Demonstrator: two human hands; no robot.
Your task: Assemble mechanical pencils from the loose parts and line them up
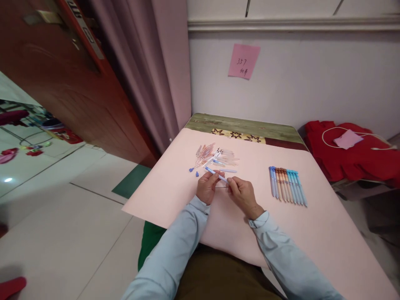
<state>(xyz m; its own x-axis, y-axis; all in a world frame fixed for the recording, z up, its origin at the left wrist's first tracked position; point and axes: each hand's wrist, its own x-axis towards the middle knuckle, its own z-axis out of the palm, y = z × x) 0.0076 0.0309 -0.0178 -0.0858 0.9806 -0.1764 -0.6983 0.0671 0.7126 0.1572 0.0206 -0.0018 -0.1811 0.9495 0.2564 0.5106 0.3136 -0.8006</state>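
Note:
Between my two hands is a blue pen (215, 173), slanting down to the right over the table. My left hand (206, 187) pinches its middle, and my right hand (242, 193) grips its lower right end. Just beyond the hands lies a pale blue pen barrel (229, 171). Two small dark blue pieces (191, 170) rest to the left. Behind them is a loose pile of pen parts (206, 155), some brownish, some clear, some with black ends. On the right, a neat row of pens (286, 185) runs from blue through brown to turquoise.
Pale pink paper (162, 191) covers most of the table, whose green wood-patterned far edge (243, 124) shows against the wall. Red cloth (325, 154) with a white cable and a pink note lies at right. A brown door (93, 91) and a mauve curtain (156, 62) stand left.

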